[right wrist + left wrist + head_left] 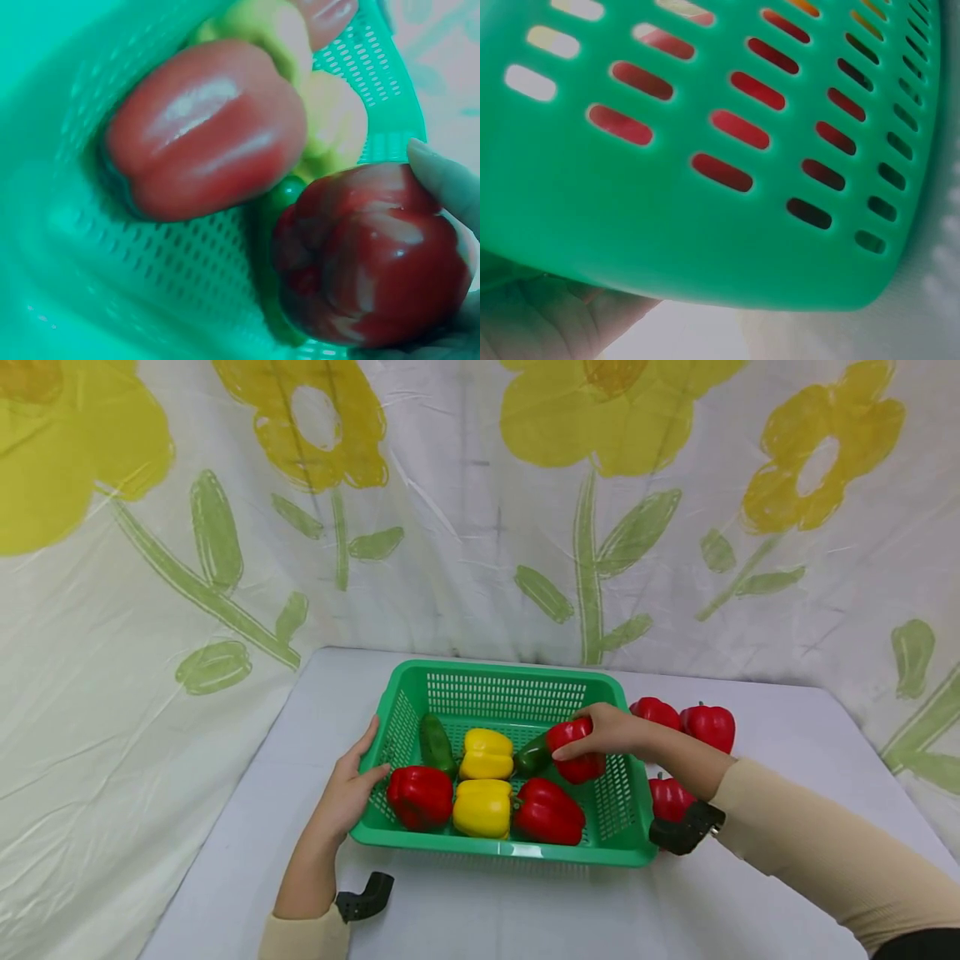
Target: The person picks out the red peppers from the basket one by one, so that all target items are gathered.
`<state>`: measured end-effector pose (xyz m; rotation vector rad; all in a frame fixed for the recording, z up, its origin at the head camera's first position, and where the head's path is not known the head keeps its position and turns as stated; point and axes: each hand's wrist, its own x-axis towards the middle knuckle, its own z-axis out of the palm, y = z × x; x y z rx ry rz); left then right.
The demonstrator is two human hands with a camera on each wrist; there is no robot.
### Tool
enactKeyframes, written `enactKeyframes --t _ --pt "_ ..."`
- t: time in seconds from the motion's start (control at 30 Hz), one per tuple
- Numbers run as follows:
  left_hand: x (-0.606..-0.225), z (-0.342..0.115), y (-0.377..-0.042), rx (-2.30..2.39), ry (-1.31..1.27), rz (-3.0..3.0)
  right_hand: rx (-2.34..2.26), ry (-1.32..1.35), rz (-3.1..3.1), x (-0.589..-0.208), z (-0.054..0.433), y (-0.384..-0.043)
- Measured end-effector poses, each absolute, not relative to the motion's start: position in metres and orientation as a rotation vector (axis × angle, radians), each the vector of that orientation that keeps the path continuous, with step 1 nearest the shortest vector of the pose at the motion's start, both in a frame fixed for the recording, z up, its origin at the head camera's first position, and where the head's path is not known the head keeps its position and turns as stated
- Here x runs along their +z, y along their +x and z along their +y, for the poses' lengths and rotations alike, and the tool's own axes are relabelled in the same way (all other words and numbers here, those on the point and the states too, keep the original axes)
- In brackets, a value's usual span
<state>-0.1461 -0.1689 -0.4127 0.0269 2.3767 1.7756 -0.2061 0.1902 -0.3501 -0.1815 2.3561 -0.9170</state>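
Note:
A green plastic basket point(510, 852) stands on the table with vegetables inside. My left hand point(348, 793) grips its left rim, thumb over the edge and fingers along the outside; the left wrist view shows the slotted basket wall point(652, 217) and part of the palm. In its right part my right hand point(611, 729) holds a red bell pepper point(577, 752) between thumb and fingers. This pepper point(375, 255) overlaps a green cucumber point(532, 755). Two yellow bell peppers point(482, 808), two more red ones point(551, 811) and another cucumber point(437, 743) lie in the basket.
Three red bell peppers point(708, 725) lie on the white table point(780, 827) right of the basket, one partly behind my right forearm. A white cloth point(450, 527) painted with yellow flowers hangs behind the table.

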Motion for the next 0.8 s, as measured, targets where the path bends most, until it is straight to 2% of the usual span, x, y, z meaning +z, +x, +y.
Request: enactKeyframes --t 0.8 --pt "-0.413 -0.168 -0.146 1.767 0.022 2.383 -0.986 -0.226 2.518 -0.326 0.217 -0.168"
